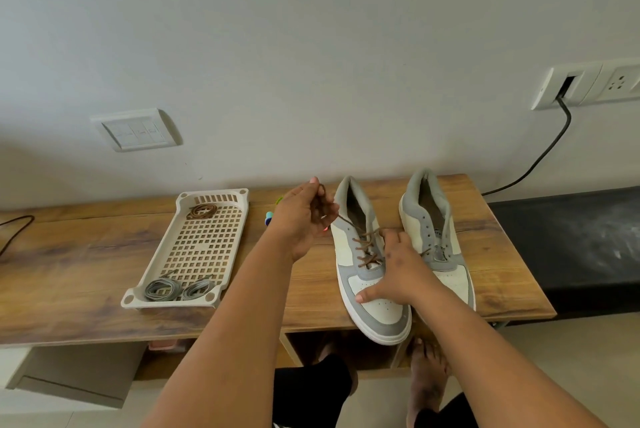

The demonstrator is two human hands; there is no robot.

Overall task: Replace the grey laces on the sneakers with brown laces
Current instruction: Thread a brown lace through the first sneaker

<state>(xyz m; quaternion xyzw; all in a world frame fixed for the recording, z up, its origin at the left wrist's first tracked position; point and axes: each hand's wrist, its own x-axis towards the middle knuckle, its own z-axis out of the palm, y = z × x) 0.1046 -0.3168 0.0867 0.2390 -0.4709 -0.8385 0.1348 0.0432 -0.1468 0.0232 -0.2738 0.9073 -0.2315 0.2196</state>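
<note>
Left hand [304,219], grip pinching the thin brown lace [367,247], pulls it taut up-left while the right hand [398,275], flat and holding nothing, pins the half-laced grey-and-white sneaker [377,316] steady on the wooden tabletop [86,265]; grey laces [162,289] parked in the beige perforated plastic tray [194,247].

Head view: worn on the person's head, looked forward and steeply down.
Faced: wooden table [86,254] against the wall [311,46].
Nearness: close, forearms filling the foreground.
</note>
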